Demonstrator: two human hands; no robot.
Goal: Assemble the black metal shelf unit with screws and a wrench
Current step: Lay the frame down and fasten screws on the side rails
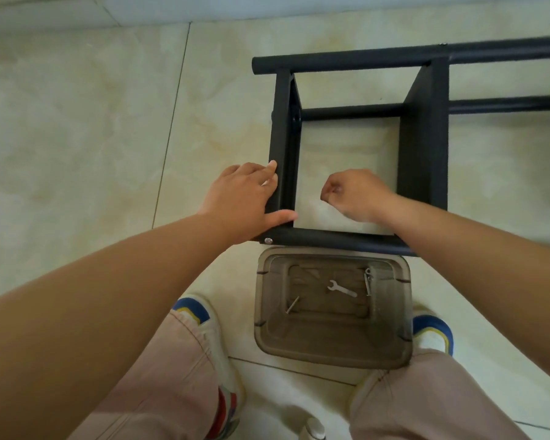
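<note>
Pale floor tiles (77,128) are spread beneath the black shelf frame (423,138), which is laid toward one o'clock. Its end panel (283,131) is grasped by the left hand (242,201). The right hand (356,195) is clenched; any content cannot be told. At six o'clock of the frame, a wrench (342,289) and screws (292,304) are kept in a plastic bin (267,312).

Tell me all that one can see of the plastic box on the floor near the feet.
The plastic box is see-through, smoky brown, rectangular with rounded corners, and has no lid on. It stands upright on the tiled floor, between the person's two shoes, just in front of the black shelf frame. Inside lie a small silver wrench and a few loose screws. Neither hand touches it.
</note>
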